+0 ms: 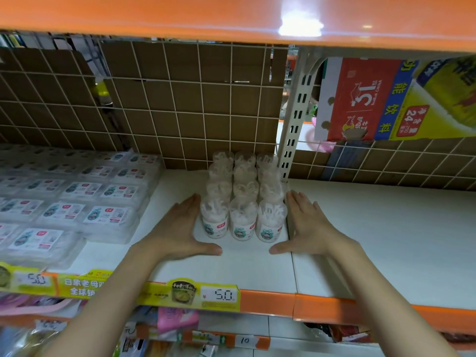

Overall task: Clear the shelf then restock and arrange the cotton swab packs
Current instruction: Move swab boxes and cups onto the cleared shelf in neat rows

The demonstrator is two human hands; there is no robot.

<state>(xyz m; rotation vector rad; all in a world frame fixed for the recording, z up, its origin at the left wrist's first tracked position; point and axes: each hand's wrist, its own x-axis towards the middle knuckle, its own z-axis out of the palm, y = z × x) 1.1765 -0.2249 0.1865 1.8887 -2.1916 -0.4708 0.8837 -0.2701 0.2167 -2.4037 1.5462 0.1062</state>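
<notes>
Both hands are lying flat and spread on the shelf (360, 222), the left hand (180, 228) and right hand (306, 225) flanking the swab jars (243, 199) standing between their fingers.

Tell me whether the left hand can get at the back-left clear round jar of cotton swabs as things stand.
Probably yes. The left hand lies flat beside the block's front jar, and the white shelf along that side is bare up to the back-left clear round jar of cotton swabs.
</notes>
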